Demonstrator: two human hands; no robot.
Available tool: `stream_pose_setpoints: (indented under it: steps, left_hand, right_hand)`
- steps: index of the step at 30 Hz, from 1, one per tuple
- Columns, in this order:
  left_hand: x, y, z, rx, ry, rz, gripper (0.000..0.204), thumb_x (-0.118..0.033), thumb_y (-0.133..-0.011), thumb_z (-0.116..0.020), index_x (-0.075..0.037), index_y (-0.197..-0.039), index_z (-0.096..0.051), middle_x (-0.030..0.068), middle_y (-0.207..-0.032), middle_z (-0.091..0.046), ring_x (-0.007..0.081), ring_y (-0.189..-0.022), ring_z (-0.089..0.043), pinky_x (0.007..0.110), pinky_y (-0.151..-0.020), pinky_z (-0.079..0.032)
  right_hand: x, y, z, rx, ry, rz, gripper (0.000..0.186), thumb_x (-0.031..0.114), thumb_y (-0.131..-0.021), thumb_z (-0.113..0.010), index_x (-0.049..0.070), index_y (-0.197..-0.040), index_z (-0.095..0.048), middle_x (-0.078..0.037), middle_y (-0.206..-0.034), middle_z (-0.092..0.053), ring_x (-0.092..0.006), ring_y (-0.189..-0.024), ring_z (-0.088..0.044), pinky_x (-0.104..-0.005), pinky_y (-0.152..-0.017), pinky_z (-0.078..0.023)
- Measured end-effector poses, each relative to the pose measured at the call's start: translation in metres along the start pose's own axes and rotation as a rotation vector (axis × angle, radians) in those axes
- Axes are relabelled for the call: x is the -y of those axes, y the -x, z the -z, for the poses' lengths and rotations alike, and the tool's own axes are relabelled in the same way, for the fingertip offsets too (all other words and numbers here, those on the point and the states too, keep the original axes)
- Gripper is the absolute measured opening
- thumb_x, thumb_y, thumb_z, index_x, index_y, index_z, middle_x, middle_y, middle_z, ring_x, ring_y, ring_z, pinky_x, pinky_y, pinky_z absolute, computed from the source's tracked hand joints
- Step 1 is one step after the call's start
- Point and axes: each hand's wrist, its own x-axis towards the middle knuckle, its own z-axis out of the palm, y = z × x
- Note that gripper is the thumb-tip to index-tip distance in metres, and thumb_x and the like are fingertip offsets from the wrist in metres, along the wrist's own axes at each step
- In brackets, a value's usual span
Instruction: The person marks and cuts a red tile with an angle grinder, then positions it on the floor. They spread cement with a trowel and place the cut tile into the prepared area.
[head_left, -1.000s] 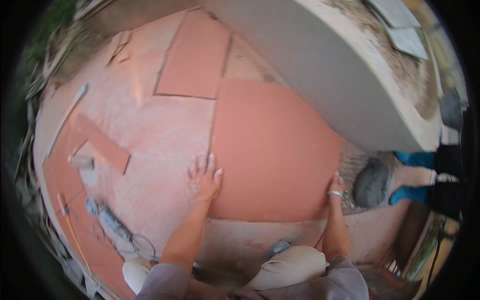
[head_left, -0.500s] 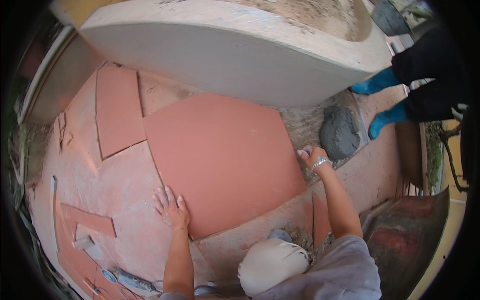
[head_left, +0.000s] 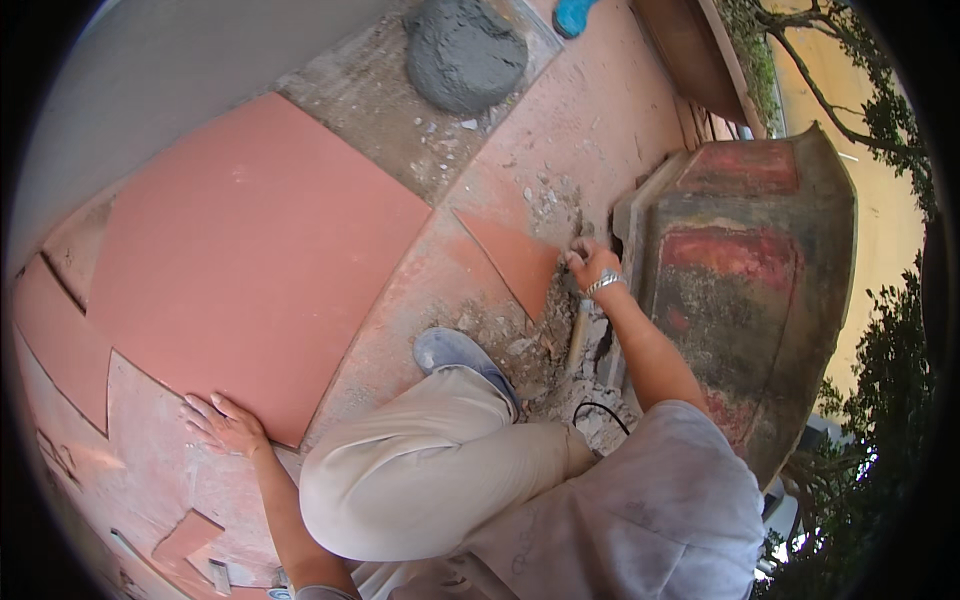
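A large reddish tile lies flat on the ground. My left hand rests at its near left corner, fingers spread, partly over the tile's edge and partly on the dusty floor. To the right, my right hand, with a metal watch on the wrist, is over broken rubble beside a large weathered planter. Its fingers are curled; anything inside them is hidden. Close by lie a pointed tile piece and what looks like a wooden handle.
A mound of grey mortar sits beyond the tile on bare ground. A pale wall borders the far left. My shoe stands between tile and rubble. Cut tile pieces lie at left. Another person's blue boot shows at the top.
The view has turned to the right. My right hand has moved from near the tile's right edge to the rubble by the planter. My left hand stays at the tile's near left corner.
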Motion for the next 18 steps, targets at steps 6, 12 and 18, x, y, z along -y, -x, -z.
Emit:
stream_pose_setpoints:
  steps: [6, 12, 18]
  left_hand:
    - [0.004, -0.002, -0.006, 0.013, 0.022, -0.009, 0.066, -0.06, -0.107, -0.03, -0.022, -0.161, -0.037, 0.005, -0.17, -0.027, 0.0343, -0.155, -0.025, 0.058, -0.121, -0.021]
    - [0.005, -0.001, -0.006, -0.018, 0.014, -0.053, 0.064, -0.056, -0.107, -0.033, -0.021, -0.16, -0.038, 0.0071, -0.169, -0.028, 0.0349, -0.155, -0.023, 0.059, -0.12, -0.02]
    - [0.005, 0.006, 0.004, 0.033, 0.325, -0.032, 0.059, -0.03, -0.101, -0.054, -0.008, -0.155, -0.045, 0.0215, -0.161, -0.039, 0.041, -0.153, -0.025, 0.052, -0.126, -0.015]
  right_hand:
    - [-0.046, 0.058, -0.041, 0.167, 0.247, -0.332, 0.05, 0.034, -0.088, -0.077, 0.003, -0.126, -0.062, -0.025, -0.114, -0.071, -0.0415, -0.106, -0.068, -0.0491, -0.095, -0.054]
    - [-0.083, 0.047, -0.076, 0.488, 0.183, -0.686, 0.07, 0.028, -0.089, -0.077, 0.012, -0.149, -0.046, -0.026, -0.126, -0.068, -0.0414, -0.114, -0.066, -0.0481, -0.101, -0.052]
    - [-0.135, 0.05, -0.1, 0.617, 0.643, 0.004, 0.041, 0.03, -0.097, -0.065, 0.012, -0.134, -0.064, -0.012, -0.131, -0.069, -0.033, -0.12, -0.065, -0.0401, -0.103, -0.051]
